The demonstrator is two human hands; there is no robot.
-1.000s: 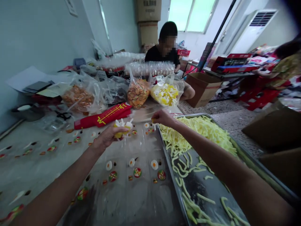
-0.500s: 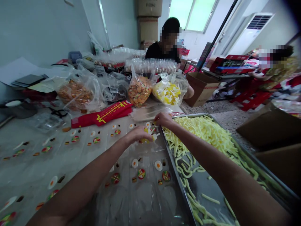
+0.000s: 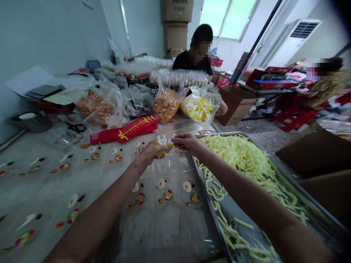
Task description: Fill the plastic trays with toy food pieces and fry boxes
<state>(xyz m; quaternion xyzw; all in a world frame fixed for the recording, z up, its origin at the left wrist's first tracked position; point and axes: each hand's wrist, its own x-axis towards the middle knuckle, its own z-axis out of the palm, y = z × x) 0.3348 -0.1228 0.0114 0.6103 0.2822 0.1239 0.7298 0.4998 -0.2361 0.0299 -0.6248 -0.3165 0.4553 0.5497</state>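
Observation:
A bunch of small yellow-and-white pieces (image 3: pixel 164 141) sits in my left hand (image 3: pixel 149 152), its fingers closed around them and the white ends pointing up. My right hand (image 3: pixel 189 143) is in a pinch beside them, with its fingertips at the white end of one piece. Below both hands lie rows of clear plastic pouches (image 3: pixel 167 226), which carry a fried-egg shape (image 3: pixel 161 183), a round red-and-green shape (image 3: pixel 168 194) and a tiny burger shape (image 3: pixel 160 201). More yellow-and-white pieces fill a clear bag (image 3: pixel 197 107) beyond my hands.
Right of the pouches, a metal tray (image 3: pixel 206 199) holds a heap of pale yellow strips (image 3: pixel 238 153). Farther back are a bag of brown pieces (image 3: pixel 166 106), red printed packaging (image 3: pixel 124 130) and scissors (image 3: pixel 75 127). One person (image 3: pixel 196 54) sits across the table; another is at far right.
My left hand has drawn back and turned, lifting the yellow-and-white pieces upright. My right hand has come in close against them. The camera view has shifted slightly.

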